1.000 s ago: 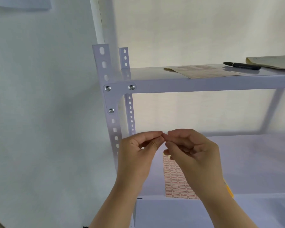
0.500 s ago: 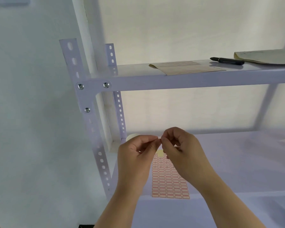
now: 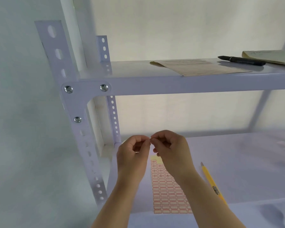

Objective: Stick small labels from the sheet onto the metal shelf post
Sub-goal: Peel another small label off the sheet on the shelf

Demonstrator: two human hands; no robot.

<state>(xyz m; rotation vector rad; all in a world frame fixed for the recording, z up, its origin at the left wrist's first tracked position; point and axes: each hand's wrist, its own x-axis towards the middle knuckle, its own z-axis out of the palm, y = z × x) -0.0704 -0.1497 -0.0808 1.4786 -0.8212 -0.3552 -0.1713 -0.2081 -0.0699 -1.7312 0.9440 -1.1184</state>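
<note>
Both hands met above the lower shelf (image 3: pixel 237 170), fingertips pinched together at one spot. Left hand (image 3: pixel 132 155) had its thumb and forefinger closed toward the right hand (image 3: pixel 170 151), whose thumb and forefinger were closed the same way; whatever sat between them was too small to make out, so I cannot tell whether a label was held there. Beneath the hands, the label sheet (image 3: pixel 169 196) lay flat on the lower shelf, reaching its front edge, with rows of small red-bordered labels and a bare yellowish patch of backing at its far end. Just right of the sheet, a yellow pencil (image 3: pixel 211 181) lay on the same shelf, tip pointing toward the back. Left of the hands and apart from them, the metal shelf post (image 3: pixel 82 129) stood at the front left corner, perforated with slots and fixed to the upper shelf (image 3: pixel 187 83) by a corner bracket with three screws. A second perforated post (image 3: pixel 113 116) stood behind it at the back left corner. On the upper shelf lay a printed paper sheet (image 3: pixel 197 67), a black pen (image 3: pixel 242 60) and, by the right edge, a pad of paper (image 3: pixel 270 56).
</note>
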